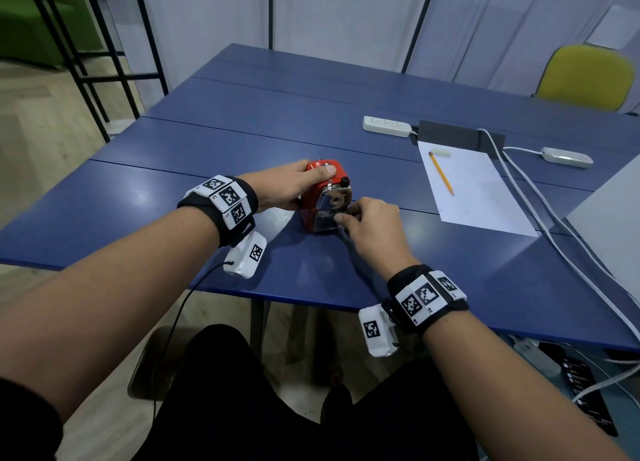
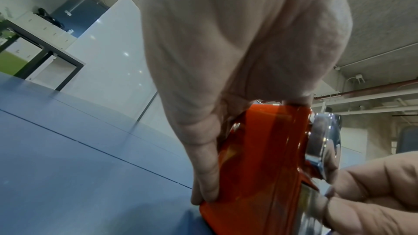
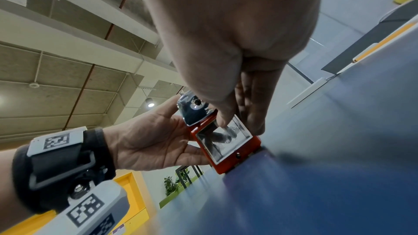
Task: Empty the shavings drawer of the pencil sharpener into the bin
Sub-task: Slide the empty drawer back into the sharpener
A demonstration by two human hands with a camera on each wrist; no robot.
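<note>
A red pencil sharpener (image 1: 320,197) with a chrome front stands on the blue table (image 1: 173,197). My left hand (image 1: 294,186) grips its body, thumb over the top and fingers down the far side; the left wrist view shows those fingers (image 2: 203,167) against the red side (image 2: 260,158). My right hand (image 1: 367,221) pinches the clear shavings drawer (image 1: 323,223) at the sharpener's lower front. In the right wrist view the thumb and fingers sit on the drawer's (image 3: 224,140) upper edge, and dark shavings show inside. No bin is in view.
A white sheet (image 1: 474,190) with a yellow pencil (image 1: 440,173) and an eraser (image 1: 441,153) lies to the right. Power strips (image 1: 386,125) and white cables (image 1: 540,211) run along the right side. A yellow chair (image 1: 588,76) stands behind the table.
</note>
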